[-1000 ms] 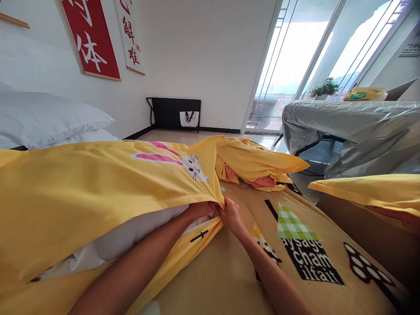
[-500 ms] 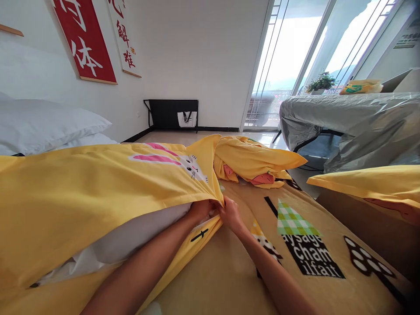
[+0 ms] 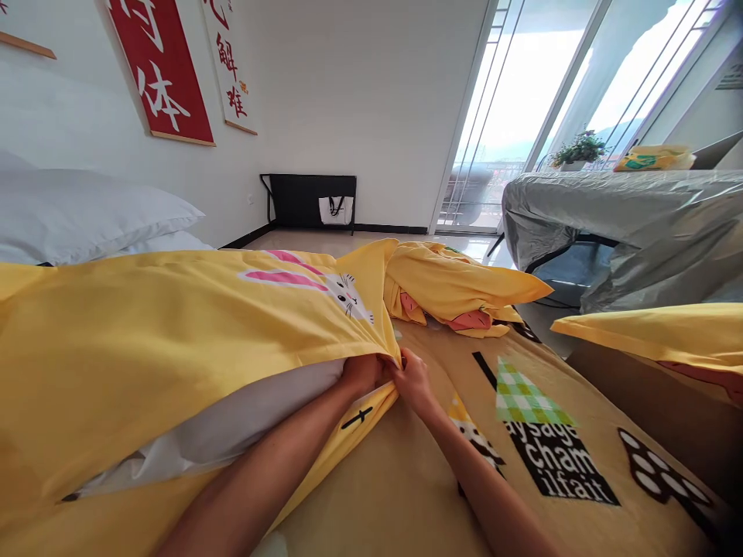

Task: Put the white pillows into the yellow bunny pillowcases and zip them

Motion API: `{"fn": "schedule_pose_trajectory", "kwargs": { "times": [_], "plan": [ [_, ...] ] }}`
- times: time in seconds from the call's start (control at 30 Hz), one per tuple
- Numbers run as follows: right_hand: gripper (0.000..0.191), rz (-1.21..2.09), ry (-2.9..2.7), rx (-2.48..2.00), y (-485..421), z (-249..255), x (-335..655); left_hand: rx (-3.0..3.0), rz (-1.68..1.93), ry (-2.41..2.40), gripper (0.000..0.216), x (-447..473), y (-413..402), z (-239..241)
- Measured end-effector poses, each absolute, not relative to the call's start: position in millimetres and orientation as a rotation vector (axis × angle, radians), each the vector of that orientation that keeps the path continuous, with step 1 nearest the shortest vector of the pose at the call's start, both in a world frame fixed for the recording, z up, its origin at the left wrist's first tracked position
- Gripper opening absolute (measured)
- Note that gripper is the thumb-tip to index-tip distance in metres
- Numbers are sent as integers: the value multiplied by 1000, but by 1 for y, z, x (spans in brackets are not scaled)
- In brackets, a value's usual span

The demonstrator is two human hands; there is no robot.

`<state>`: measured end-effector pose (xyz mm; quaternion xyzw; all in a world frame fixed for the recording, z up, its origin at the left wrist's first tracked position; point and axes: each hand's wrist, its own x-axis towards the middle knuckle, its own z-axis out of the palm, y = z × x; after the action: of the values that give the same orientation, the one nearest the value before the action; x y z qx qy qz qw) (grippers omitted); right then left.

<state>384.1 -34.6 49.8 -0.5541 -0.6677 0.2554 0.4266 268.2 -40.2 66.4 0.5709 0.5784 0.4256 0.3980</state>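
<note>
A yellow duvet cover (image 3: 174, 333) with a pink-eared rabbit print lies across the bed, its long side opening gaping. A white duvet (image 3: 244, 422) shows inside that opening. My left hand (image 3: 363, 374) reaches into the opening at its far corner, fingers curled and partly hidden by the cloth. My right hand (image 3: 411, 381) pinches the cover's edge at the same corner from outside. The two hands touch each other there.
A yellow sheet (image 3: 406, 480) with printed words and a green checked shape covers the bed. Bunched yellow fabric (image 3: 453, 290) lies beyond the hands. White pillows (image 3: 81, 213) sit at left. A plastic-covered table (image 3: 615, 224) stands right; a black rack (image 3: 307, 199) stands against the wall.
Both hands have stayed at the cover's corner. The view shifted slightly; the left hand sits a little deeper under the yellow edge.
</note>
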Motion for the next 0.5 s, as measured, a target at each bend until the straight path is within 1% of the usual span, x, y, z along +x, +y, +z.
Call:
{"fn": "schedule_pose_trajectory", "kwargs": {
  "times": [0.03, 0.17, 0.3, 0.4, 0.5],
  "plan": [
    [12, 661, -1652, -1398, -35, 51, 385, 1436, 1085, 1493, 6, 268, -42, 69],
    [14, 755, -1584, -1450, -38, 56, 388, 1419, 1094, 1532, 14, 267, -46, 80],
    [18, 898, -1550, -1447, -39, 62, 392, 1416, 1098, 1495, 12, 268, -47, 82],
    [23, 1014, -1551, -1407, -42, 68, 394, 1414, 1116, 1459, 12, 269, -48, 80],
    [33, 1123, -1540, -1353, -46, 76, 392, 1400, 1155, 1443, 11, 272, -49, 79]
  ]
}}
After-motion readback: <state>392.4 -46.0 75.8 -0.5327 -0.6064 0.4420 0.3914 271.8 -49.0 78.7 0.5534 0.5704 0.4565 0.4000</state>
